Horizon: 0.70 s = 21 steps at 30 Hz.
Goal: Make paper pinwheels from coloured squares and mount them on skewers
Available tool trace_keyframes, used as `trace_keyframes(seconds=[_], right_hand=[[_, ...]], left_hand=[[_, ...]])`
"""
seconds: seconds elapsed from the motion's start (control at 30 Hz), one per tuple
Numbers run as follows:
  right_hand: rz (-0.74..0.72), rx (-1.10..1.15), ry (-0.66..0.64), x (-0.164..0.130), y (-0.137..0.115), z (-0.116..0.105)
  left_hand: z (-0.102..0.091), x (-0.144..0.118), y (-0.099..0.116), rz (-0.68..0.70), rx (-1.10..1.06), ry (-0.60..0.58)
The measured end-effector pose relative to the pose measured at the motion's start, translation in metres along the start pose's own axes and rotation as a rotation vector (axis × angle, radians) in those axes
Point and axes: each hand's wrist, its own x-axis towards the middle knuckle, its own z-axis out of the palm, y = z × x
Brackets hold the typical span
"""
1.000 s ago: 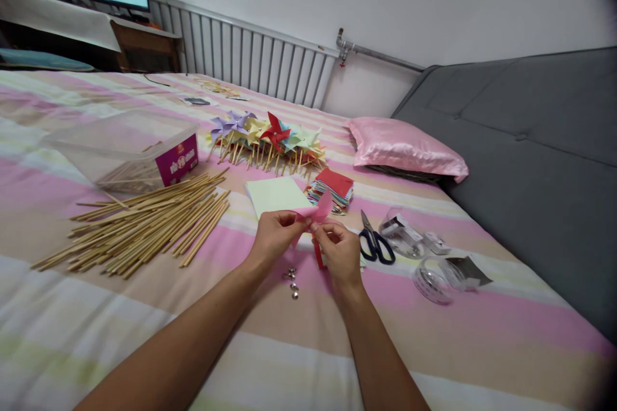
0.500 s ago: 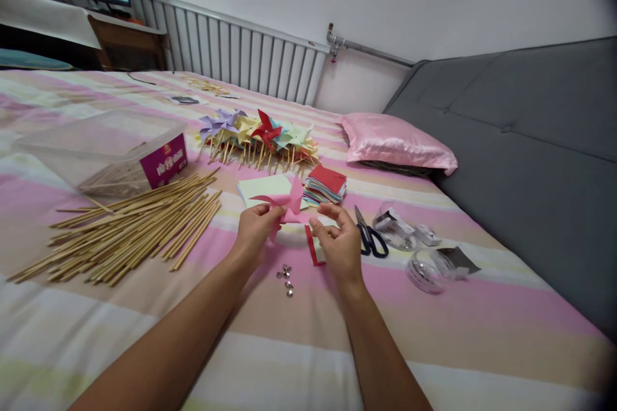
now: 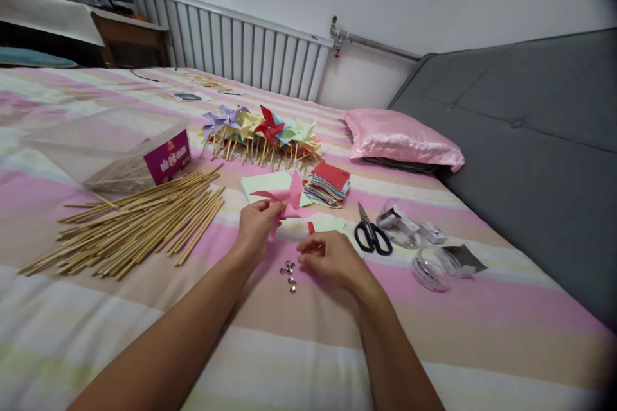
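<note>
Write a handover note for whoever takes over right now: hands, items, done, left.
Left hand: pinches the folded pink pinwheel at its centre, held above the bed.
Right hand: empty, fingers lowered beside the metal pins on the bedsheet.
Nearby: wooden sticks left, scissors right, paper stack behind.
Done: pink paper folded; finished pinwheels piled beyond.
Left: pink one has no pin or stick yet.

So on the bed [image 3: 482, 334]: sticks [image 3: 130, 218] lie toward the left edge, a box [image 3: 116, 148] behind them. Finished pinwheels [image 3: 263, 135] sit mid-bed, a paper stack [image 3: 328, 183] in front of them, scissors [image 3: 369, 234] and tape rolls [image 3: 431, 266] further right, and a pillow [image 3: 402, 138] by the right edge.
</note>
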Motion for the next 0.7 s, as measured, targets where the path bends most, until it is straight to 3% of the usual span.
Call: trace_keyframes(seconds=[0.2,0.7], right_hand=[[0.003,-0.174,-0.056,-0.003,-0.008,0.026],[-0.062,-0.207,-0.067,-0.002,-0.008,0.025]], left_hand=[[0.001,0.0,0.0,-0.015,-0.028,0.0],[0.001,-0.002,0.0,-0.034,-0.028,-0.034]])
